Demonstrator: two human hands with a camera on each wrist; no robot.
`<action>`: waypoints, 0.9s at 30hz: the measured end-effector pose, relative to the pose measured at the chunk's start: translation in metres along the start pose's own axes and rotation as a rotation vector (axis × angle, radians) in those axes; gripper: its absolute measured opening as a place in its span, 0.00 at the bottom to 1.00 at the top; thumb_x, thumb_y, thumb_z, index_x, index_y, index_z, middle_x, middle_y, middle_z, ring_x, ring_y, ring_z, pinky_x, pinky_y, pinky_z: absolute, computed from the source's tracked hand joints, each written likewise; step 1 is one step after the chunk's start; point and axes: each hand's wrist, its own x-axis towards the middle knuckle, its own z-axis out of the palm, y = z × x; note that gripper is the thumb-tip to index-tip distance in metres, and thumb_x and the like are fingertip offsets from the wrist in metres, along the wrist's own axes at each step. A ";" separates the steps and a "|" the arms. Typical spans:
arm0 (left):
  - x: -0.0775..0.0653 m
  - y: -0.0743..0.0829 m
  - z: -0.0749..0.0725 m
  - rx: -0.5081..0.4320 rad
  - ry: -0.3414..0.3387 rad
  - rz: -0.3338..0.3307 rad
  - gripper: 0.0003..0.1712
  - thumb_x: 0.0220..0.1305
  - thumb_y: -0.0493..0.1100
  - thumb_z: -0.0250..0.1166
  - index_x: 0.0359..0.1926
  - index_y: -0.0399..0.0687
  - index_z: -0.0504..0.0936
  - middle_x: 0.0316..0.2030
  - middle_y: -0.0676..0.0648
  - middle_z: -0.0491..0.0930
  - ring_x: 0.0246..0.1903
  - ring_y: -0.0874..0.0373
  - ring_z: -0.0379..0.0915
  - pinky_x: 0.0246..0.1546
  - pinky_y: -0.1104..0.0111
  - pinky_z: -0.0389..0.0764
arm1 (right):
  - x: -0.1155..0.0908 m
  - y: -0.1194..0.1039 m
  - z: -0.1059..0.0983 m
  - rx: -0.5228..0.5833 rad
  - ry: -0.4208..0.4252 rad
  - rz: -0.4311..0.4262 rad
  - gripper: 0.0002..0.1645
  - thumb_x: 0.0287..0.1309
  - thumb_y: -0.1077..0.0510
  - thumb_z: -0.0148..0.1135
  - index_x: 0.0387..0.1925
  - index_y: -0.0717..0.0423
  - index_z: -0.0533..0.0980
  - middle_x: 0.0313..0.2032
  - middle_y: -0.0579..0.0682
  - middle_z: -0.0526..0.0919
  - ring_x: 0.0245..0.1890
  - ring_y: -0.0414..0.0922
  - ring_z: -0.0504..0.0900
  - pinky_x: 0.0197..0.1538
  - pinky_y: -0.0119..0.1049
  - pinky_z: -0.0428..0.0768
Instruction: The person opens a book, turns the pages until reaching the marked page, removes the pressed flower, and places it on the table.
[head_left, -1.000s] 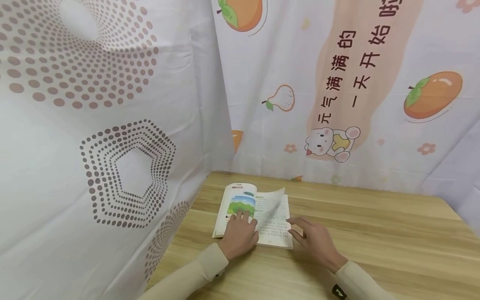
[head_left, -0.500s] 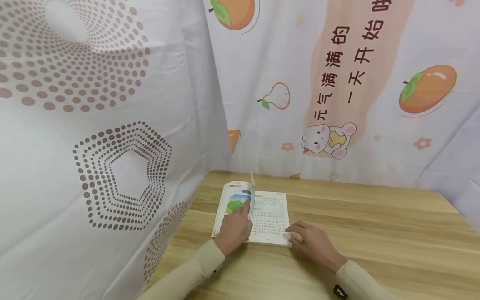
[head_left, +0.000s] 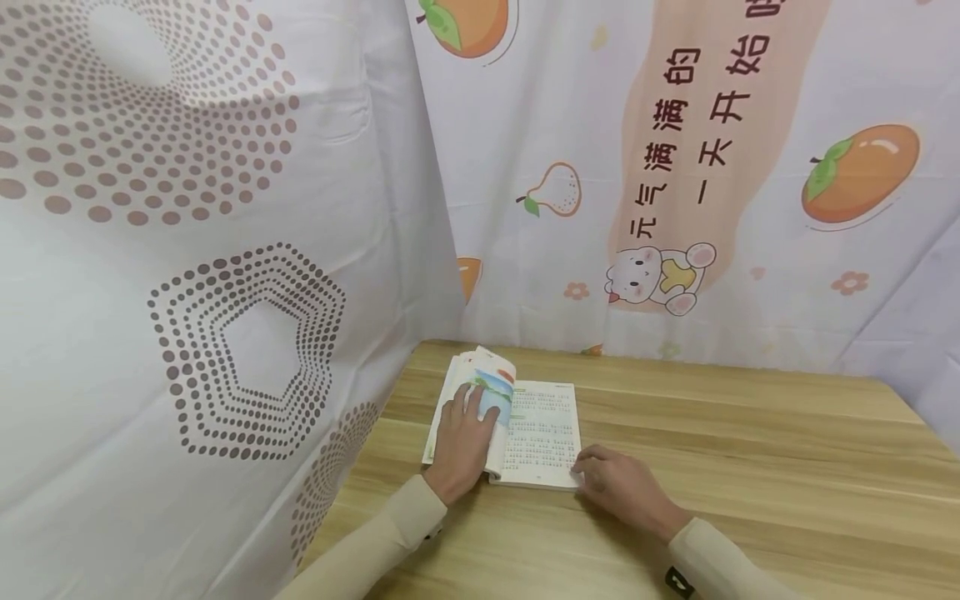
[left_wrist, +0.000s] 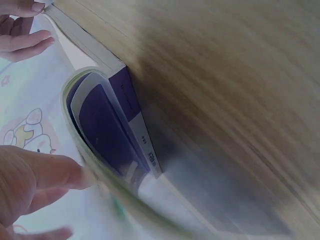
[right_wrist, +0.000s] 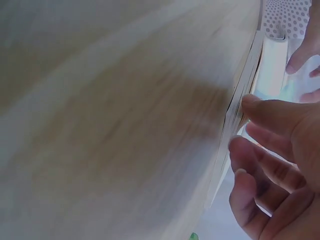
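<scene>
An open book (head_left: 543, 425) with printed pages lies on the wooden table. Its left-hand page (head_left: 487, 383) bears a colour picture and curves up towards the spine. My left hand (head_left: 463, 433) rests on that page, fingers spread. At the book's lower right edge, my right hand (head_left: 626, 492) touches the page border with its thumb, its fingers loosely bent and apart from the thumb in the right wrist view. The purple cover (left_wrist: 125, 95) and curled pages show at the spine in the left wrist view. The left palm hides part of the picture page.
A wooden table (head_left: 712, 450) extends to the right of the book. A white dotted cloth (head_left: 247, 350) hangs close along the left side. Behind the table hangs a fruit-printed cloth (head_left: 540, 275).
My left hand has carried a raised page over to the left and now lies on the turned pages. The text page on the right is uncovered. My right hand stays near the book's right edge.
</scene>
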 end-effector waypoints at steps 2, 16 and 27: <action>0.000 0.000 0.000 0.008 -0.047 0.014 0.15 0.56 0.35 0.76 0.46 0.50 0.88 0.58 0.38 0.78 0.62 0.40 0.69 0.53 0.50 0.78 | 0.001 -0.001 -0.001 -0.019 -0.002 -0.017 0.09 0.54 0.56 0.77 0.38 0.51 0.88 0.44 0.47 0.87 0.39 0.43 0.87 0.39 0.38 0.86; -0.006 0.005 0.004 -0.090 -0.195 0.099 0.06 0.62 0.33 0.71 0.37 0.48 0.87 0.36 0.49 0.84 0.34 0.55 0.75 0.31 0.66 0.80 | 0.008 -0.004 -0.001 -0.050 0.068 -0.078 0.04 0.56 0.62 0.75 0.35 0.53 0.88 0.36 0.43 0.88 0.34 0.40 0.87 0.36 0.35 0.85; -0.008 0.009 0.007 -0.097 -0.121 0.180 0.18 0.65 0.57 0.69 0.32 0.46 0.87 0.31 0.48 0.80 0.32 0.54 0.73 0.28 0.65 0.77 | 0.010 -0.006 -0.004 -0.010 0.103 -0.032 0.06 0.51 0.63 0.78 0.29 0.49 0.88 0.33 0.38 0.87 0.31 0.34 0.85 0.31 0.32 0.82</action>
